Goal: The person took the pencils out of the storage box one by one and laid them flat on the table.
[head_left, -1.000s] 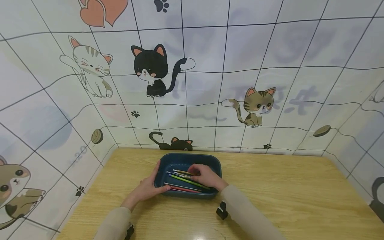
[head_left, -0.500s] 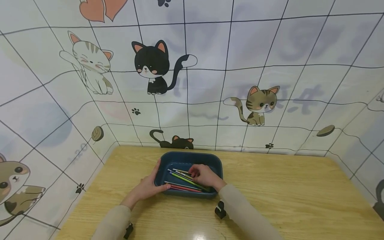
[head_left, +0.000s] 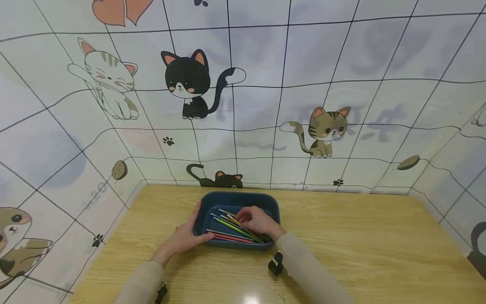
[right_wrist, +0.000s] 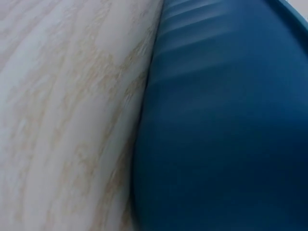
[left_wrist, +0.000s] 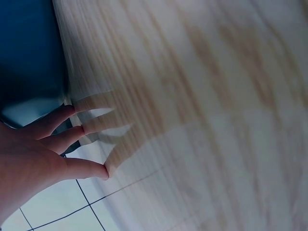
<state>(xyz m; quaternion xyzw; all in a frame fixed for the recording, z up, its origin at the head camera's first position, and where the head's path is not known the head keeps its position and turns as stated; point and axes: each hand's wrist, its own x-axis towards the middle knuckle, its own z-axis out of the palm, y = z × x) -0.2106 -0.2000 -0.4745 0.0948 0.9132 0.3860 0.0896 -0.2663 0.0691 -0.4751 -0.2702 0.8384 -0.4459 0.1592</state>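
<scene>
Inside the blue tray [head_left: 239,197], slim multicoloured pencils [head_left: 229,225]

A: can anyone see what the right hand [head_left: 257,220] is pinching in the bin [head_left: 243,200], if anything?
B: nope, fingertips are hidden. it also covers some yellowish pencils' [head_left: 227,213] ends toward the bin's right edge.
A: tabletop's [head_left: 360,236] near edge?
B: cut off in the head view. right wrist cam just gets blurry bin wall [right_wrist: 216,125], cropped too.

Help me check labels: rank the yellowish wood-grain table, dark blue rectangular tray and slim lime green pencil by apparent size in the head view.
1. Wood-grain table
2. Dark blue tray
3. Lime green pencil
</scene>
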